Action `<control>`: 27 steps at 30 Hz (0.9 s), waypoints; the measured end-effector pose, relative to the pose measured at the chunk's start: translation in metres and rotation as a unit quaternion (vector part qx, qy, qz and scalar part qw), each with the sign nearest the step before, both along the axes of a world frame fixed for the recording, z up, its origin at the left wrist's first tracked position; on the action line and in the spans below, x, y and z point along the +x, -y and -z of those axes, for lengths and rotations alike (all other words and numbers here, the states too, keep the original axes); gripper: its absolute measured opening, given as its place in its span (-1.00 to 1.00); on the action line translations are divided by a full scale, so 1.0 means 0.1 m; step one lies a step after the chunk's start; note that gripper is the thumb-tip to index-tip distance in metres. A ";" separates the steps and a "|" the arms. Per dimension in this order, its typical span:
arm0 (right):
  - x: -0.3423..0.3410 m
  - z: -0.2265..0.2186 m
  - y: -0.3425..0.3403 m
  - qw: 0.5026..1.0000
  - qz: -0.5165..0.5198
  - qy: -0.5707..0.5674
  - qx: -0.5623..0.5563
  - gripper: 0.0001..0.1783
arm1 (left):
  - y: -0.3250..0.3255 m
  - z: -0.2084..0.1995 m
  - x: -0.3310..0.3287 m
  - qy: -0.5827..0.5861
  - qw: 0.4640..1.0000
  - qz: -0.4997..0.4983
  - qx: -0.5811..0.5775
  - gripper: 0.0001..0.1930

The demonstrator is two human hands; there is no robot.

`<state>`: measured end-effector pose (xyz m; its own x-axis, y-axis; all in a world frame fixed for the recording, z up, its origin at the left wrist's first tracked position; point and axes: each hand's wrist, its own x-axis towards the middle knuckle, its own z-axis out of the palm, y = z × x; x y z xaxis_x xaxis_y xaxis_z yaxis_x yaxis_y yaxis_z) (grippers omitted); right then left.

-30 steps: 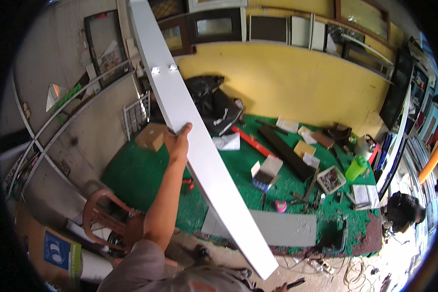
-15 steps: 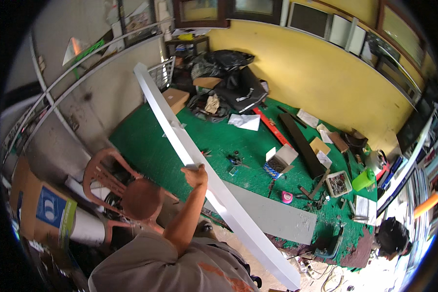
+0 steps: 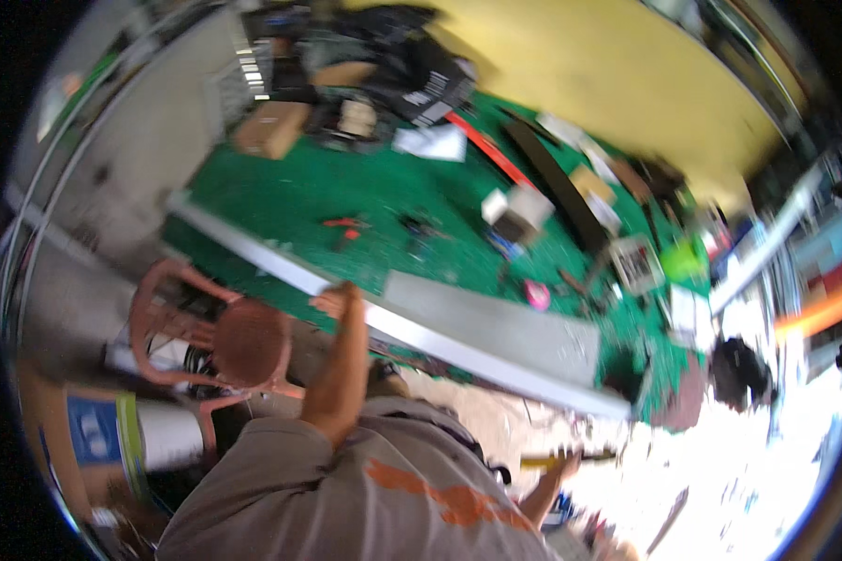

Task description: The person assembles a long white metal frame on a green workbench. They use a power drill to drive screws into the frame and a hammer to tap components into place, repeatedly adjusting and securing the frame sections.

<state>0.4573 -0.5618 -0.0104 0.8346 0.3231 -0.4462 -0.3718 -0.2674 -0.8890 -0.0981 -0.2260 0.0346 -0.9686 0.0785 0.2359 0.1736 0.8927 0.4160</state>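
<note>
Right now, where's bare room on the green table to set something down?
Best patch: the green tabletop left of the red tool, between the cardboard box and the white bar. Smaller strip: between that tool and the white sheet. Crowded: the right end, around the tray and green bottle. Blur may hide small bits.

Single head view: wide fisheye on the person's head, upright, tilted steeply down, facing forward over the worktop (image 3: 290, 201). Own shirt (image 3: 253, 477) fills the bottom, very near lens. Left hand (image 3: 339, 301) just left of centre, mid-range; right hand (image 3: 567, 465) lower right of it. Yellow wall (image 3: 571, 75) farther off, beyond left hand. Edges bow toward dark round rim; whole view smeared.
</note>
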 end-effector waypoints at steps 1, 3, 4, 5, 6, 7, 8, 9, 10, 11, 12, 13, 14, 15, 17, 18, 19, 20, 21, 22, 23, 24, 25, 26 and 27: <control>-0.05 -0.03 -0.06 1.000 0.007 0.001 -0.016 -0.34 | -0.07 0.12 -0.12 0.047 0.998 -0.007 0.035 -0.23; -0.17 -0.14 -0.07 1.000 0.014 -0.018 -0.001 -0.36 | -0.19 0.28 -0.31 0.217 0.970 -0.047 0.101 -0.16; -0.26 -0.17 -0.11 0.999 0.023 -0.015 0.019 -0.33 | -0.29 0.34 -0.32 0.194 0.973 -0.064 0.104 -0.13; -0.34 -0.22 -0.15 0.999 0.022 -0.006 0.026 -0.30 | -0.39 0.36 -0.36 0.211 0.972 -0.088 0.061 -0.18; -0.44 -0.26 -0.13 0.999 -0.013 0.021 0.030 -0.28 | -0.45 0.39 -0.38 0.194 0.974 -0.083 0.078 -0.24; -0.53 -0.30 -0.15 1.000 -0.002 0.009 0.021 -0.26 | -0.56 0.36 -0.46 0.231 0.959 -0.131 0.101 -0.26; -0.60 -0.33 -0.14 1.000 -0.017 0.000 -0.021 -0.28 | -0.60 0.38 -0.46 0.221 0.965 -0.110 0.086 -0.29; -0.64 -0.35 -0.16 0.991 -0.034 0.023 -0.128 -0.31 | -0.64 0.38 -0.53 0.264 0.958 -0.101 0.053 -0.32; -0.78 -0.32 -0.16 0.998 0.013 0.052 -0.022 -0.54 | -0.74 0.38 -0.54 0.267 0.951 -0.150 0.034 -0.43; -0.86 -0.31 -0.15 0.999 0.018 0.025 -0.020 -0.52 | -0.78 0.38 -0.59 0.274 0.952 -0.139 0.020 -0.43; -0.93 -0.29 -0.12 0.998 0.008 0.032 -0.052 -0.46 | -0.79 0.39 -0.61 0.281 0.953 -0.117 0.009 -0.44; -0.99 -0.28 -0.10 0.998 0.001 0.033 -0.050 -0.43 | -0.81 0.39 -0.65 0.289 0.952 -0.100 -0.007 -0.44; -1.06 -0.25 -0.08 0.997 -0.003 0.031 -0.067 -0.41 | -0.82 0.41 -0.67 0.295 0.952 -0.081 -0.022 -0.45; -1.12 -0.22 -0.05 0.998 -0.006 0.031 -0.059 -0.38 | -0.83 0.42 -0.69 0.304 0.950 -0.065 -0.043 -0.45; -1.23 -0.17 0.01 0.997 -0.010 0.028 -0.070 -0.38 | -0.83 0.44 -0.73 0.317 0.944 -0.026 -0.092 -0.46; -1.27 -0.15 0.03 0.997 -0.014 0.031 -0.072 -0.38 | -0.82 0.45 -0.75 0.321 0.940 -0.005 -0.116 -0.46; -1.31 -0.13 0.04 0.997 -0.004 0.026 -0.066 -0.43 | -0.82 0.45 -0.77 0.327 0.934 0.020 -0.145 -0.46; -1.34 -0.13 0.06 0.996 -0.009 0.027 -0.087 -0.39 | -0.80 0.45 -0.80 0.330 0.926 0.050 -0.178 -0.46; -1.38 -0.14 0.06 0.994 -0.021 0.025 -0.104 -0.35 | -0.80 0.46 -0.83 0.330 0.916 0.083 -0.215 -0.46; -1.42 -0.16 0.04 0.992 -0.032 0.022 -0.120 -0.31 | -0.80 0.45 -0.86 0.326 0.902 0.121 -0.256 -0.47; -1.45 -0.21 0.03 0.988 -0.039 0.054 -0.137 -0.39 | -0.79 0.45 -0.90 0.321 0.881 0.167 -0.306 -0.47; -1.50 -0.26 -0.03 0.961 -0.025 0.137 -0.238 -0.49 | -0.78 0.45 -0.93 0.314 0.859 0.206 -0.347 -0.47; -1.55 -0.34 -0.09 0.951 -0.001 0.226 -0.210 -0.54 | -0.77 0.44 -0.97 0.295 0.831 0.256 -0.397 -0.47; -1.62 -0.44 -0.14 0.934 0.030 0.285 -0.214 -0.59 | -0.76 0.42 -1.00 0.276 0.798 0.303 -0.441 -0.47; -1.62 -0.56 -0.22 0.929 0.012 0.292 -0.225 -0.70 | -0.75 0.41 -1.04 0.253 0.765 0.347 -0.480 -0.47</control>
<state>0.2956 -0.5399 0.0452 0.9815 0.1917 -0.0011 0.1280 -0.6595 -0.7408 -0.2018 -0.1510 -0.0061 -0.5627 0.5173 -0.6448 0.7783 0.5944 -0.2023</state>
